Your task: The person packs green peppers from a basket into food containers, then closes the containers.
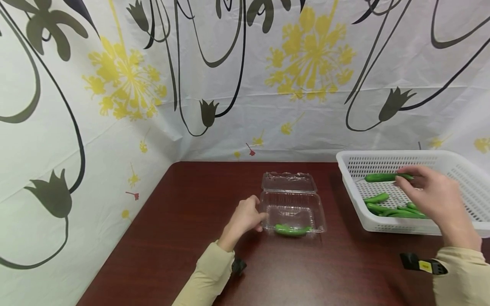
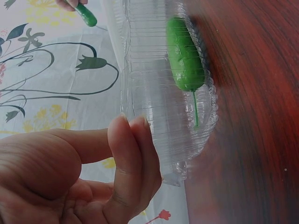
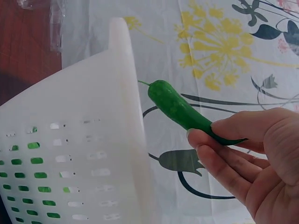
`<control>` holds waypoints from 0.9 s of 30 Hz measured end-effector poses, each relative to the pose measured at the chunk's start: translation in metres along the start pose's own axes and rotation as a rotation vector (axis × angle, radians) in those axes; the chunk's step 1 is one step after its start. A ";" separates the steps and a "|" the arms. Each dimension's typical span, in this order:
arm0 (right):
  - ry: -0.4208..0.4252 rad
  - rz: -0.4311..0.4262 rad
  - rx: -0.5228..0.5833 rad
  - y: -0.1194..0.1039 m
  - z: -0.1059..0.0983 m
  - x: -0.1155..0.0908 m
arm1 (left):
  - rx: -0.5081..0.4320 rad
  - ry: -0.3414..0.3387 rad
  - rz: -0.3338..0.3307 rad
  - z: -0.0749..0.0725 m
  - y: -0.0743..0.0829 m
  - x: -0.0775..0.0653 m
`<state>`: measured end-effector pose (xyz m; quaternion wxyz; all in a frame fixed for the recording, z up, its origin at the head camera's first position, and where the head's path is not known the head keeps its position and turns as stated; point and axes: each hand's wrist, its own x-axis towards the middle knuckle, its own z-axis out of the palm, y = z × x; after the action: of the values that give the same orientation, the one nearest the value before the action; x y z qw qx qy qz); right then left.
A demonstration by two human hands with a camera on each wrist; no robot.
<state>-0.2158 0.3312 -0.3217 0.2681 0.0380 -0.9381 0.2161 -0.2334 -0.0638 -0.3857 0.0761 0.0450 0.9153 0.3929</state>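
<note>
Head: the right hand (image 1: pixel 434 191) pinches a smooth, elongated green pepper (image 1: pixel 380 177) crosswise over a white perforated plastic basket (image 1: pixel 402 228).
Left wrist: left hand (image 2: pixel 67 184) bent at a clear ribbed plastic container (image 2: pixel 152 93); cannot tell its grip. Right wrist: pepper slants, stem up-left.

1. Hands: two of 'em, a left hand (image 1: pixel 245 216) and a right hand (image 1: pixel 436 191).
2. Sleeves (image 1: pixel 208 270): two, one per arm.
3. Clear plastic box (image 1: pixel 292 203): just one.
4. White basket (image 1: pixel 402 228): one as well.
5. Peppers: one pepper in the box (image 1: pixel 292 230), one held in the right hand (image 1: pixel 379 177), plus at least four in the basket (image 1: pixel 405 215) (they overlap, so can't tell exactly).
6. Black wrist gadgets (image 1: pixel 411 261): two.
7. Table (image 1: pixel 153 255): one.
8. Big yellow flowers (image 1: pixel 311 55) on the cloth (image 1: pixel 237 123): two in the head view, and four grey tulips (image 1: pixel 208 112).
</note>
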 end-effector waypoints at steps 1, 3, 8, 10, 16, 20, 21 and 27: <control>0.000 -0.001 -0.001 0.000 0.000 0.000 | 0.001 0.001 -0.002 0.000 0.000 0.000; 0.007 -0.006 -0.004 -0.002 0.000 -0.001 | 0.004 0.000 -0.002 0.000 0.000 0.000; 0.018 -0.022 -0.003 -0.005 0.000 -0.001 | 0.007 -0.001 0.008 0.000 0.000 0.000; 0.022 -0.027 0.000 -0.006 0.000 0.000 | 0.006 -0.003 0.010 0.000 0.000 0.000; 0.032 -0.037 0.005 -0.008 -0.002 0.002 | 0.007 -0.010 0.009 -0.001 0.000 0.001; 0.036 -0.049 0.012 -0.009 -0.002 0.002 | 0.009 -0.012 0.010 0.000 0.000 0.001; 0.037 -0.056 0.014 -0.010 -0.002 0.002 | 0.009 -0.011 0.010 0.000 0.000 0.001; 0.047 -0.079 0.034 -0.014 -0.002 0.001 | 0.017 -0.003 0.018 0.000 -0.001 0.000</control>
<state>-0.2134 0.3198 -0.3141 0.2978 0.0745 -0.9255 0.2219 -0.2338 -0.0645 -0.3861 0.0735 0.0546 0.9180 0.3859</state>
